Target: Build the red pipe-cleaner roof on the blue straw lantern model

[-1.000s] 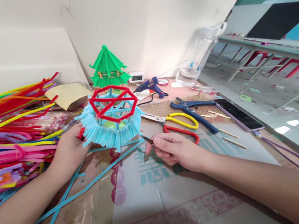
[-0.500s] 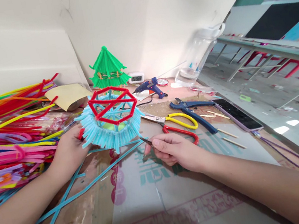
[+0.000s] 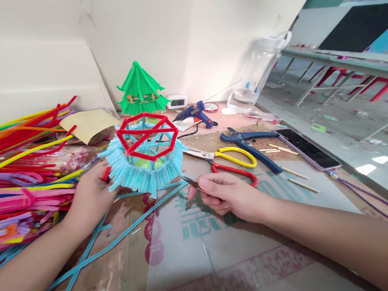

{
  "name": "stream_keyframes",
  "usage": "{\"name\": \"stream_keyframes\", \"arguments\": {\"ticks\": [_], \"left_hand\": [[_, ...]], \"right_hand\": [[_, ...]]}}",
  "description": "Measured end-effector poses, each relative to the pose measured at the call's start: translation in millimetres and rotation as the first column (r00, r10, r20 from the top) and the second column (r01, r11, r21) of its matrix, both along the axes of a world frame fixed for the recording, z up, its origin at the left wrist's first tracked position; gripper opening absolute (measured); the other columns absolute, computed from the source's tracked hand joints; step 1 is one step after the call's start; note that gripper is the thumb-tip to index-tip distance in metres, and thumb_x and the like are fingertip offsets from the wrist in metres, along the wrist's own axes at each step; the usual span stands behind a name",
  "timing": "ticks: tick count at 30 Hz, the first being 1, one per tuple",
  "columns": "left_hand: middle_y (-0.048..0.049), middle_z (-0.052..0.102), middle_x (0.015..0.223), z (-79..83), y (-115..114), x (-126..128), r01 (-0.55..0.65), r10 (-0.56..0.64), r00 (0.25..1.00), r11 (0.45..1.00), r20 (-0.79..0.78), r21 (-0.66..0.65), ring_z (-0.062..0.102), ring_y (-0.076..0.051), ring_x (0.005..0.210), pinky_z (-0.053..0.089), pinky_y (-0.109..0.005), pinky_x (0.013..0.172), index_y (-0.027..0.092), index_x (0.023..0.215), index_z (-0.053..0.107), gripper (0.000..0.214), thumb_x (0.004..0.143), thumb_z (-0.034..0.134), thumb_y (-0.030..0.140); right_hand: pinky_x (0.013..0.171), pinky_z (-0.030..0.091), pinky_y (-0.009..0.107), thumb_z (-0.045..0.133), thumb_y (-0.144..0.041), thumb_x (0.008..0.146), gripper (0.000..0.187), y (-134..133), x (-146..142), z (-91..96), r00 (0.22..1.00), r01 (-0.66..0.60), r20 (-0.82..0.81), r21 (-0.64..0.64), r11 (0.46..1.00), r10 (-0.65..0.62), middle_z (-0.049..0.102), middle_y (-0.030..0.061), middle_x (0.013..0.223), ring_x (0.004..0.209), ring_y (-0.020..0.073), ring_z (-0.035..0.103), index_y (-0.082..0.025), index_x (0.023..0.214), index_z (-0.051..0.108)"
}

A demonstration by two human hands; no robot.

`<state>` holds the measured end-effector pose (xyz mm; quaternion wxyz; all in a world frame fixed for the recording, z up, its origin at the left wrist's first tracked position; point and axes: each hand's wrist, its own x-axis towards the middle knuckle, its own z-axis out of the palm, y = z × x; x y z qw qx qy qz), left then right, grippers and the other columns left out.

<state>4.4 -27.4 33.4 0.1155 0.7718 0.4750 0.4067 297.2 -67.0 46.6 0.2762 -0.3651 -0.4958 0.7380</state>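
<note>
My left hand (image 3: 89, 197) grips the left side of a light-blue fringed pipe-cleaner ring (image 3: 145, 166), which carries a red octagonal frame (image 3: 147, 134) on top. It sits tilted on the cardboard. My right hand (image 3: 224, 195) is closed in a pinch on a small dark metal tool (image 3: 189, 182), whose tip points toward the ring's lower right fringe. A short gap shows between the tip and the fringe.
A big heap of coloured pipe cleaners (image 3: 8, 171) fills the left. Behind stands a green pipe-cleaner pagoda (image 3: 140, 90). On the right lie yellow-and-red scissors (image 3: 230, 162), blue pliers (image 3: 253, 143), a blue glue gun (image 3: 196, 113), a phone (image 3: 308, 147) and wooden sticks. Loose blue stems (image 3: 113, 238) cross the cardboard.
Almost nothing has moved. The ring has shifted very slightly in my left hand, and the right hand's tool stays near the fringe.
</note>
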Motion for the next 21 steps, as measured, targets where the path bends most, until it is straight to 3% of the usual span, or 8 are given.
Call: {"name": "stream_keyframes", "arguments": {"ticks": [13,21], "left_hand": [[0.0018,0.062,0.071,0.3,0.5,1.3,-0.007,0.007,1.000,1.000,0.002,0.009,0.057,-0.016,0.070,0.046,-0.024,0.067,0.019,0.067,0.060,0.015,0.075,0.047,0.022],[-0.0011,0.068,0.079,3.0,-1.7,1.7,-0.036,0.035,0.999,0.997,-0.013,-0.065,0.059,-0.018,0.073,0.048,-0.028,0.071,0.019,0.068,0.061,0.017,0.075,0.048,0.025]], "right_hand": [[0.041,0.008,0.021,0.065,-0.057,0.084,0.045,-0.4,-1.1,0.8,0.999,0.014,0.035,0.008,1.000,-0.014,0.027,-0.0099,0.057,0.044,0.0031,0.017,-0.012,0.090,0.063],[0.042,0.010,0.021,0.063,-0.059,0.085,0.049,-2.0,-1.6,2.2,0.998,-0.012,0.068,0.044,0.999,0.009,0.028,-0.0092,0.058,0.046,0.0038,0.018,-0.012,0.095,0.064]]}}
